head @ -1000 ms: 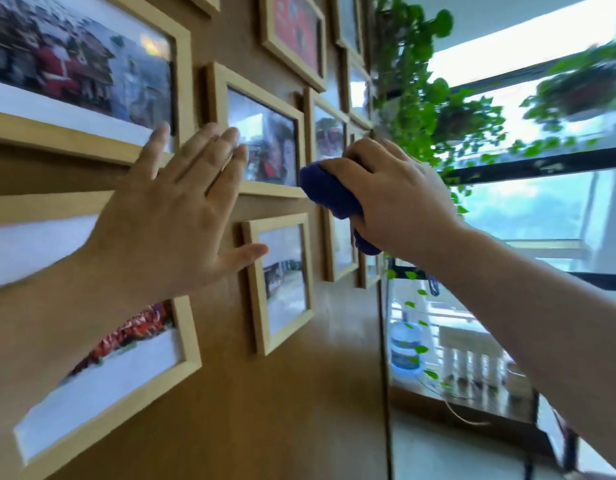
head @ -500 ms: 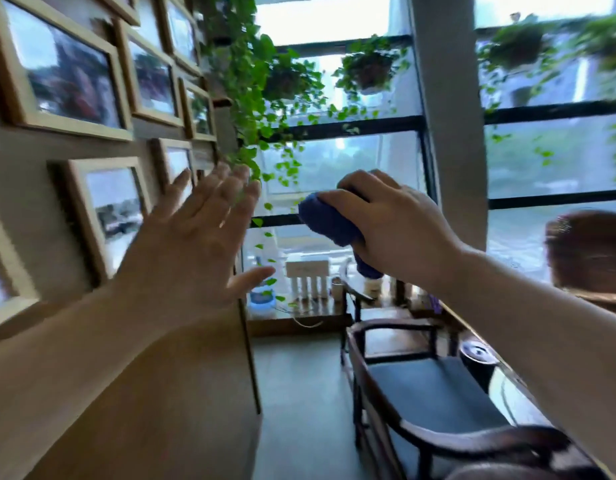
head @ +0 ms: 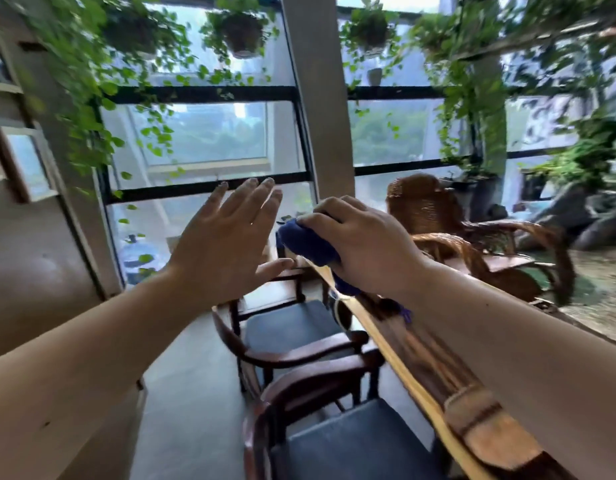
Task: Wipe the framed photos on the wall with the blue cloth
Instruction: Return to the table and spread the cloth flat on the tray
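Note:
My right hand (head: 362,244) is closed around the bunched blue cloth (head: 308,245), held in mid-air in front of me. My left hand (head: 227,240) is raised beside it with the palm flat and the fingers spread, holding nothing. The two hands are close, the left thumb almost reaching the cloth. Only a few blurred framed photos (head: 26,164) show at the far left edge on the brown wall (head: 33,258). Neither hand touches the wall or a frame.
Two dark wooden armchairs with blue seats (head: 292,327) stand below my hands. A long wooden table (head: 438,372) runs along the right, with wicker chairs (head: 434,209) behind it. Large windows (head: 202,133), a grey pillar (head: 320,98) and hanging green plants (head: 240,29) fill the background.
The view has swung right, away from the photo wall towards the windows and chairs. Both hands came off the wall and frames; the right still grips the cloth.

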A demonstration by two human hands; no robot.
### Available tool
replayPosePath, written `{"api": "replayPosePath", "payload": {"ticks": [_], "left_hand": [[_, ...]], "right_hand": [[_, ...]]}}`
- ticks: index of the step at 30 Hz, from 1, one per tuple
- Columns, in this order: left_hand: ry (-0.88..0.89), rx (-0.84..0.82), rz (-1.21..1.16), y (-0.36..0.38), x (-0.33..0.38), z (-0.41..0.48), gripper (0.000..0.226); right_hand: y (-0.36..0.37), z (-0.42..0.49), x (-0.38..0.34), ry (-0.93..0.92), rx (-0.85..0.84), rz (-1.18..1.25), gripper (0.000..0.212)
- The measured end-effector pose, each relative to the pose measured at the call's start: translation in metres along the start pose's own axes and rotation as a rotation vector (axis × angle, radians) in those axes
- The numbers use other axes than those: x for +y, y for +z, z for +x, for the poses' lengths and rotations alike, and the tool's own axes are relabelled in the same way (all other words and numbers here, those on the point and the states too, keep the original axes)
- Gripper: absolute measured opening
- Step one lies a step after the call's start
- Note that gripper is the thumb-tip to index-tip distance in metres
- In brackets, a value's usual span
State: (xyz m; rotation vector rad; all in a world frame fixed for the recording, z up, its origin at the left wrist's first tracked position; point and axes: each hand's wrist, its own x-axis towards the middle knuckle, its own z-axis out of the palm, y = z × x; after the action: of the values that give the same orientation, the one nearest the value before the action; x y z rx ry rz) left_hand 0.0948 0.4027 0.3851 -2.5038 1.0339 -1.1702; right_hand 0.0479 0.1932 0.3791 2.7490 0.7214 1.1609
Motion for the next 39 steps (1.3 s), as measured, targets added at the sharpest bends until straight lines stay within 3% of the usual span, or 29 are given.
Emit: {"api": "replayPosePath", "payload": {"ticks": [13, 20, 33, 39], "left_hand": [[0.145, 0.007, -0.371, 0.027, 0.246, 0.028, 0.078], [0.114, 0.047, -0.568, 0.074, 0.295, 0.04, 0.07], [0.022, -0.124, -0.91, 0.151, 0.373, 0.044, 0.055], [-0.089, -0.207, -1.002, 0.172, 0.418, 0.045, 0.046]], "right_hand": [[-0.071, -0.228, 0.094, 0.264, -0.182, 0.075, 0.047], [-0.047, -0.285, 0.133, 0.386, -0.236, 0.17, 0.046], [0.036, -0.346, 0.178, 0.673, -0.356, 0.647, 0.039], [0.068, -0.383, 0.219, 0.64, -0.438, 0.823, 0.039]]}}
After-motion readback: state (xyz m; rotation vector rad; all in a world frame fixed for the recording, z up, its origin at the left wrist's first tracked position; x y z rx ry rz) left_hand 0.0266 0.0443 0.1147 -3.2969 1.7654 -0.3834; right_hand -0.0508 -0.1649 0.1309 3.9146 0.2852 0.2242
